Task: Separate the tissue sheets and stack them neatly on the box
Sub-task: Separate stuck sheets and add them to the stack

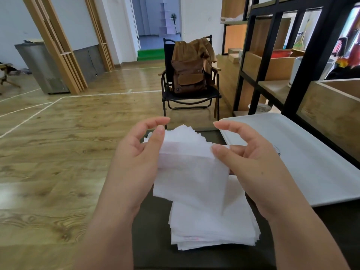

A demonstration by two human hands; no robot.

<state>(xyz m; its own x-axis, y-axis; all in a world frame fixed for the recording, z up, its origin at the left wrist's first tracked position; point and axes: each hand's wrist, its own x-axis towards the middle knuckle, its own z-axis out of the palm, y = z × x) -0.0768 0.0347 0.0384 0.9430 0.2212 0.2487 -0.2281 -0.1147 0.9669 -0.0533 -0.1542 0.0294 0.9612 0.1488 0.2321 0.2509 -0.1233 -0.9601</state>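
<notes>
A white tissue sheet (pixel 191 172) hangs in front of me over a dark table (pixel 153 227). My left hand (pixel 136 156) pinches its top left edge with the thumb. At the top right edge my right hand (pixel 251 162) pinches it too, and both index fingers are lifted. Behind the held sheet lies a fanned pile of tissues (pixel 187 133). Nearer to me on the table sits a thicker stack of tissue sheets (pixel 212 228), partly hidden by the hanging sheet. A white flat box (pixel 303 156) lies to the right.
A black folding chair (pixel 191 94) with a brown backpack (pixel 189 73) stands beyond the table. Black-framed wooden shelving (pixel 292 61) runs along the right side, close to the white box. Wooden floor spreads to the left.
</notes>
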